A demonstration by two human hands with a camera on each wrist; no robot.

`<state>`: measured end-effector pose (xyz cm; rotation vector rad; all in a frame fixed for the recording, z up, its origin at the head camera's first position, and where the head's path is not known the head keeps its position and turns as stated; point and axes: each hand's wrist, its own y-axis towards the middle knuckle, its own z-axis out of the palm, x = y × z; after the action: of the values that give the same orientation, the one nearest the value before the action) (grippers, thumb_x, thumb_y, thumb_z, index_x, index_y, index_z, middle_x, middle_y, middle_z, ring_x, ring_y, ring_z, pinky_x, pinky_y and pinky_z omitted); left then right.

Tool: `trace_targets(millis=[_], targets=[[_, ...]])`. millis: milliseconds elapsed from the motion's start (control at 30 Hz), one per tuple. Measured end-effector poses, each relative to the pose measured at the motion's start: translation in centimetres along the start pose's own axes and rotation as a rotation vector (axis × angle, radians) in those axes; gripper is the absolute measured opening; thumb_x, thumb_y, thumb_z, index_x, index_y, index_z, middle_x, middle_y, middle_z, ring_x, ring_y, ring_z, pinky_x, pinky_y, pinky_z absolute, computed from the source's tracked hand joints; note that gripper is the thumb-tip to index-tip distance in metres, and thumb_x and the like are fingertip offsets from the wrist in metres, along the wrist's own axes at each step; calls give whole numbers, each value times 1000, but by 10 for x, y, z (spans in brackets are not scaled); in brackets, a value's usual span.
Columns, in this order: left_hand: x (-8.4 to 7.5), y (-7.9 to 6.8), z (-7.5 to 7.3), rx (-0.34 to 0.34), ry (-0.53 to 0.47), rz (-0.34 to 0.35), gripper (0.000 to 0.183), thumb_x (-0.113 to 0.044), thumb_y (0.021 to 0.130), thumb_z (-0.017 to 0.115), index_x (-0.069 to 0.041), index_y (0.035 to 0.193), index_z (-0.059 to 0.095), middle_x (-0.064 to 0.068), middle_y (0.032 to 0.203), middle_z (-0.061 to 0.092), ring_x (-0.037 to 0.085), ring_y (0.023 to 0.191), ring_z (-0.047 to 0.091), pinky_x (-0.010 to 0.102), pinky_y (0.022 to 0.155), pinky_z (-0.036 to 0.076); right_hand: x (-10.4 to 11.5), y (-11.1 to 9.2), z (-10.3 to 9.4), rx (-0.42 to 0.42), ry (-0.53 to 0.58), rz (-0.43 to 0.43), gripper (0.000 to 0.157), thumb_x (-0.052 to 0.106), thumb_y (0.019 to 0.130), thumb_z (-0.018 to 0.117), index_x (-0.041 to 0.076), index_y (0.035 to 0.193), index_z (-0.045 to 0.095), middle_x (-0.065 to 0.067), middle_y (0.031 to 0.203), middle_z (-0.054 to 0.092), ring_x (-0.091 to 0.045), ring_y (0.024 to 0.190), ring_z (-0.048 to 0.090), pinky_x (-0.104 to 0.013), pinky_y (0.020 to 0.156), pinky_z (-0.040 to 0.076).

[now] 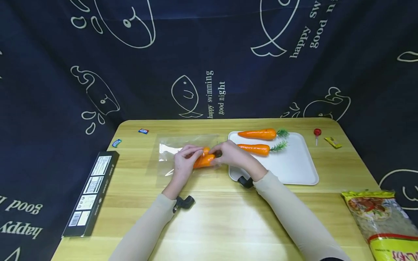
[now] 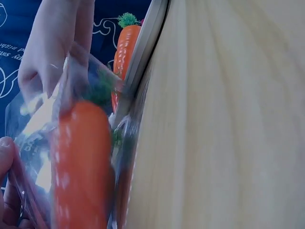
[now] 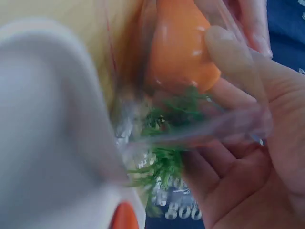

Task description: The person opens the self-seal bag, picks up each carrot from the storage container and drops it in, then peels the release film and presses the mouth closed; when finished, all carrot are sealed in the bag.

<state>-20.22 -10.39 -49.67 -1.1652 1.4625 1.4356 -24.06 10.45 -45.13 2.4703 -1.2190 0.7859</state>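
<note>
At the centre of the head view, the left hand (image 1: 185, 158) and right hand (image 1: 230, 154) met over a clear plastic bag (image 1: 183, 148) lying on the wooden table (image 1: 228, 217). Both hands pinched the bag's mouth around a carrot (image 1: 204, 160), which sat partly inside it, green top (image 3: 167, 119) toward the right hand. Right of centre, a white tray (image 1: 294, 166) carried two more carrots (image 1: 258, 134) (image 1: 254, 148). A black box (image 1: 91, 192) occupied the lower left, a noodle packet (image 1: 382, 221) the lower right.

Head overview; wrist close-ups of carrot (image 1: 204, 160)
</note>
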Motion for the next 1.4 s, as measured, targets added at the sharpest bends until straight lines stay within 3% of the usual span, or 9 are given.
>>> trace_targets(millis=[167, 233, 400, 533, 767, 1033, 1133, 1233, 1400], targets=[[1, -1, 2, 18, -1, 16, 17, -22, 85, 79, -10, 98, 80, 8, 100, 71, 15, 96, 65, 18, 82, 58, 4, 10, 10, 88, -17, -12, 24, 37, 83, 81, 17, 92, 74, 3, 68, 61, -10, 61, 52, -23, 54, 42], [0, -2, 2, 17, 3, 22, 18, -23, 85, 79, -10, 98, 80, 8, 99, 71, 14, 94, 65, 18, 81, 58, 4, 7, 10, 79, 18, -7, 25, 38, 84, 80, 17, 98, 75, 4, 74, 67, -10, 67, 59, -24, 59, 48], [-1, -3, 1, 11, -26, 7, 18, -20, 86, 78, -7, 98, 79, 8, 100, 70, 15, 91, 68, 22, 80, 60, 2, -20, -4, -216, 153, 28, 26, 35, 94, 69, 17, 112, 76, 2, 106, 76, -14, 96, 70, -34, 86, 59], [-3, -3, -1, -3, -40, -13, 17, -18, 87, 78, -6, 98, 79, 8, 102, 69, 15, 91, 69, 25, 81, 61, 11, -52, 2, -420, 360, 163, 22, 34, 99, 64, 18, 112, 72, -5, 79, 74, -18, 61, 64, -33, 56, 56], [-3, -2, -2, -15, 14, -17, 18, -20, 87, 78, -7, 98, 79, 8, 103, 69, 13, 92, 67, 21, 80, 60, 28, -66, 47, -206, 758, 338, 39, 33, 100, 62, 13, 133, 60, -15, 81, 75, -29, 56, 69, -45, 53, 61], [-19, 10, -4, 58, 144, 12, 22, -22, 86, 79, -10, 105, 78, 4, 104, 70, 12, 94, 63, 18, 82, 55, 24, -60, 65, -325, 813, 368, 24, 18, 102, 59, 1, 113, 71, -17, 99, 75, -29, 68, 73, -37, 62, 63], [-45, 42, -8, 148, 294, 28, 24, -27, 88, 77, -17, 110, 77, -3, 109, 70, 14, 98, 62, 27, 88, 55, 23, -62, 66, -331, 816, 377, 25, 19, 101, 60, 0, 113, 71, -19, 100, 75, -31, 73, 74, -39, 65, 63], [-62, 89, -7, 356, 450, 56, 24, -27, 90, 75, -18, 113, 76, -3, 112, 70, 17, 102, 64, 36, 94, 55, 22, -63, 66, -329, 806, 365, 23, 17, 101, 59, 0, 111, 72, -18, 99, 76, -29, 73, 74, -37, 65, 64], [-34, 149, 6, 815, 551, -46, 19, -22, 92, 73, -14, 110, 74, -1, 115, 70, 17, 108, 67, 37, 99, 54, 24, -64, 70, -325, 799, 346, 19, 14, 101, 59, 1, 107, 72, -14, 95, 76, -22, 68, 74, -32, 62, 63]])
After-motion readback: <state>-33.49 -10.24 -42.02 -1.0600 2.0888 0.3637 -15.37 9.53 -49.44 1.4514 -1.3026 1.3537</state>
